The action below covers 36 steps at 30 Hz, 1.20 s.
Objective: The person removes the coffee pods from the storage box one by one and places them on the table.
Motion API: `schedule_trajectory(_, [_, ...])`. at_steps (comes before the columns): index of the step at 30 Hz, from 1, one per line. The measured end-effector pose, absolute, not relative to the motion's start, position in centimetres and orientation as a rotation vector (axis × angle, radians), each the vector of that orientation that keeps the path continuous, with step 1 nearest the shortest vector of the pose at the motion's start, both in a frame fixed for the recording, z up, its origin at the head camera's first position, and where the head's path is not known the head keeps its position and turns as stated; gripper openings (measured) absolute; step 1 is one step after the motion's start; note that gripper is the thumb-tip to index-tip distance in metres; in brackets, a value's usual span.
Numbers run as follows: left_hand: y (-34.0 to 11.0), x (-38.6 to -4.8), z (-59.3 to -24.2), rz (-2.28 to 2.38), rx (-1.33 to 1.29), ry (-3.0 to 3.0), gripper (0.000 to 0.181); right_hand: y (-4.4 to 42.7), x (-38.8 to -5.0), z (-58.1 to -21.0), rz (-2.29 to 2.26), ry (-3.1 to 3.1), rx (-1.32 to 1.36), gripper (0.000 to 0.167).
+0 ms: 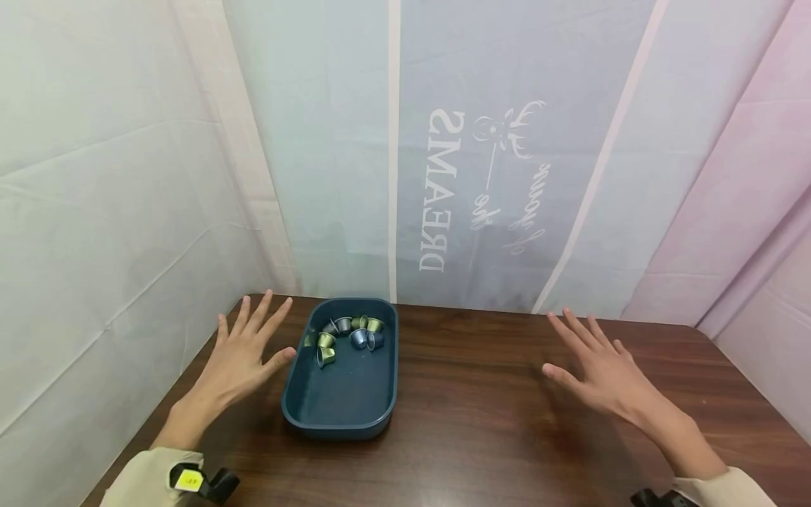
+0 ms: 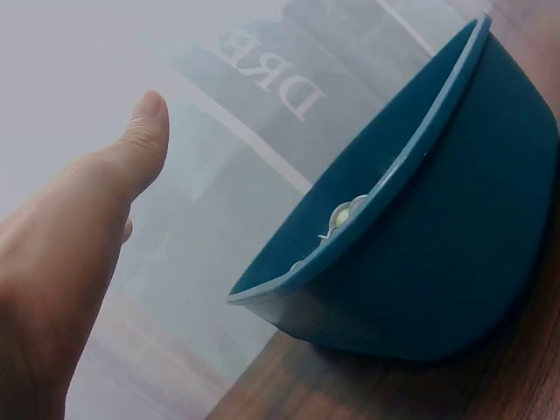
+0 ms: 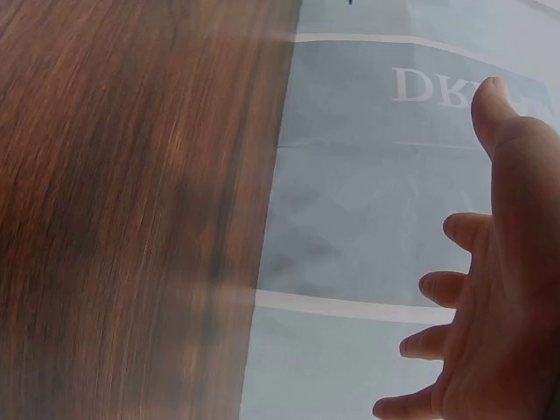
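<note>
A dark blue oblong tub (image 1: pixel 342 427) stands on the table, left of the middle in the head view. Several small coffee capsules lie toward its far end: green ones such as this green capsule (image 1: pixel 326 355), blue ones such as this blue capsule (image 1: pixel 359 339), and a dark grey capsule (image 1: pixel 343 324). My left hand (image 1: pixel 237 362) is just left of the tub, fingers spread, holding nothing. Over the right part of the table my right hand (image 1: pixel 602 373) is likewise spread and holds nothing. In the left wrist view, a gap shows between thumb and tub (image 2: pixel 411 271).
The brown wooden table (image 1: pixel 469 415) ends at a pale blue hanging cloth (image 1: pixel 481 282) with mirrored lettering. White cloth (image 1: pixel 114 211) hangs along the left side, pinkish cloth (image 1: pixel 716 211) on the right. Each wrist carries a black strap; a yellow label (image 1: pixel 189 481) marks the left one.
</note>
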<state>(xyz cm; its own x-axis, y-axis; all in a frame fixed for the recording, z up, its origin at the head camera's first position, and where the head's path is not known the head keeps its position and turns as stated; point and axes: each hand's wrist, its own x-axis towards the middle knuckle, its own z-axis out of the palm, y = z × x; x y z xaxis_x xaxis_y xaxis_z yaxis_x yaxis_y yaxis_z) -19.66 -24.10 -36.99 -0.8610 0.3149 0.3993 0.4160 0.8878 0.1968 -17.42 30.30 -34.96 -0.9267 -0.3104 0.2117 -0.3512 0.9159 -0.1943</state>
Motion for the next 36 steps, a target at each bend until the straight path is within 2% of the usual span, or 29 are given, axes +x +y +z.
schedule_trajectory(15, [-23.8,-20.2,-39.5,-0.747,-0.602,-2.670,0.069,27.6,-18.2,-36.1,0.438,-2.834,0.616,0.081])
schedule_trajectory(23, [-23.7,-20.5,-40.8,-0.808,-0.554,-2.669,0.061,26.3,-18.7,-36.9,0.490,-2.792,0.684,0.081])
schedule_trajectory(36, [-23.2,-20.8,-43.6,-1.049,-0.654,-2.559,0.061,25.0,-19.0,-37.8,0.736,-2.571,0.812,0.077])
